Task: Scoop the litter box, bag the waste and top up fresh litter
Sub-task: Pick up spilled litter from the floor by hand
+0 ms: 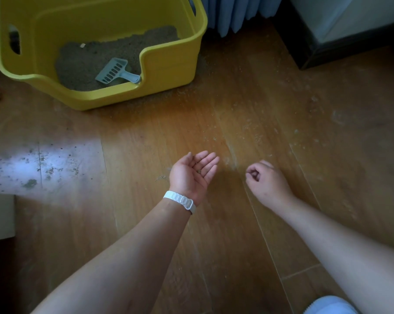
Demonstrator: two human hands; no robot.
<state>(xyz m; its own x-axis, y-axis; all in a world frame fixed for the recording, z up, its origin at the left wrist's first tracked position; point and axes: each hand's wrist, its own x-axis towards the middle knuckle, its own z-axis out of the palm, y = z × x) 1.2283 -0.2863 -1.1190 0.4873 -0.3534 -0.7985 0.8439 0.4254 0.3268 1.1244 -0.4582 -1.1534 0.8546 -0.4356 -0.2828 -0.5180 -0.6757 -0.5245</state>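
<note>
Litter box point(168, 71) at 11 o'clock, scoop point(114, 71) inside | left hand point(192, 172) cupped open, few grains | right hand point(265, 180) pinched, contents unclear | gather floor point(236, 109) crumbs patiently, tip into box.

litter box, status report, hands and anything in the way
Left hand open, palm up, few grains in it; right hand curled, pinching. Scoop lying in litter box, untouched. Spilled litter across floor.

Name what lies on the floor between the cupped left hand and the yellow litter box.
In the head view, only wooden floor with scattered litter grains separates the left hand from the litter box; nothing larger lies there.
</note>
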